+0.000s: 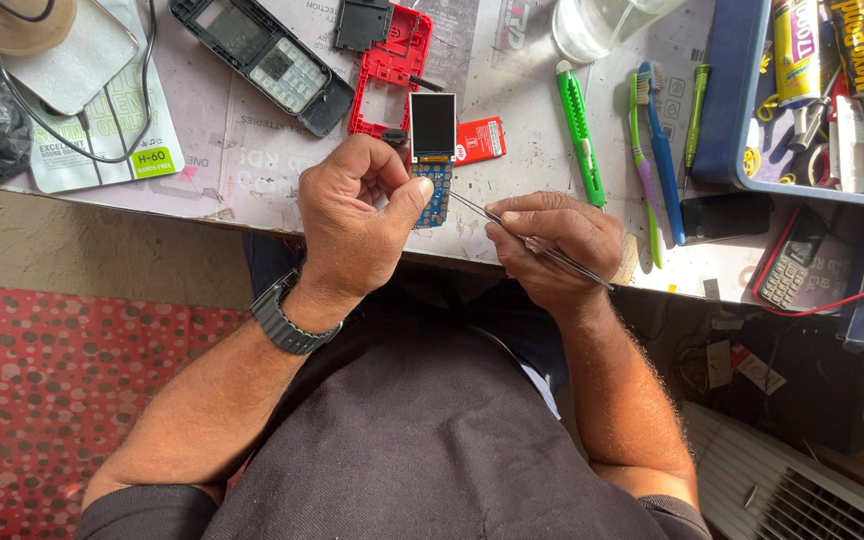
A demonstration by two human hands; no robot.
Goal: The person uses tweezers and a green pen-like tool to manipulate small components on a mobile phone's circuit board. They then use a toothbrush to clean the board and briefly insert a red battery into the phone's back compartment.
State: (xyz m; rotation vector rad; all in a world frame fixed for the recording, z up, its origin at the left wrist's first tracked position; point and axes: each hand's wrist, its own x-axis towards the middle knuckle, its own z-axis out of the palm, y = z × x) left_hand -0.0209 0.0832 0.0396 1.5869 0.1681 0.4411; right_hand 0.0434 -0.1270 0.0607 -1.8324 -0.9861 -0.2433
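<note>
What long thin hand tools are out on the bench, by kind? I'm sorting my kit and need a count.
Tweezers, in the right hand: 1
Toothbrushes, one green, one blue: 2
Green utility knife: 1
Green pen-like tool: 1
Total: 5

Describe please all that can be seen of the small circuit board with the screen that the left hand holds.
The circuit board is a narrow, upright piece: a dark rectangular screen with a pale frame on top, and below it a blue board with small gold contacts. The left hand pinches its lower part between thumb and fingers, above the edge of the table. The thin metal tweezers in the right hand point at its lower edge.
</note>
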